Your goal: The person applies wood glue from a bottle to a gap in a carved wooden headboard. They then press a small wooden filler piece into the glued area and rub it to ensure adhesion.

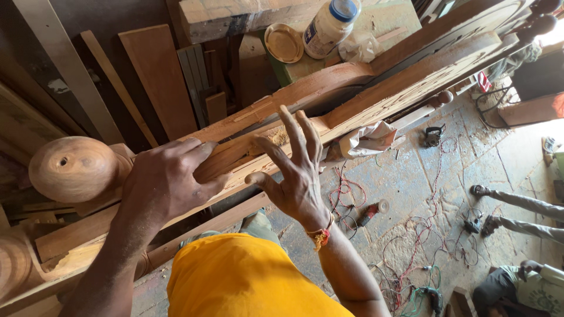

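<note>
Here, in the middle of the frame, the left hand (167, 179) lies flat on a long carved wooden frame (376, 97), with the fingers bent a little over its edge; it presses on the wood but does not close around it. The right hand (294, 170) is just beside it, to the right, wide open with the fingers spread and pointing up. Its fingertips are at the edge of the same frame, and I cannot tell if they touch it. It has nothing in its grasp. A red and yellow thread (320, 236) is tied on the right wrist.

The frame runs from the lower left of the picture to the upper right. At its left end, in the left middle of the frame, there is a round wooden knob (73, 169) with a small hole. Near the right hand, a crumpled paper (367, 140) lies against the frame.

At the top, a white plastic bottle (329, 26) with a blue cap lies beside a round lid (284, 42). Flat boards (155, 76) lean in the upper left. On the stone floor (411, 176) at the right there are tangled wires (411, 246). In the lower right corner, another person (523, 285) sits on the floor.
</note>
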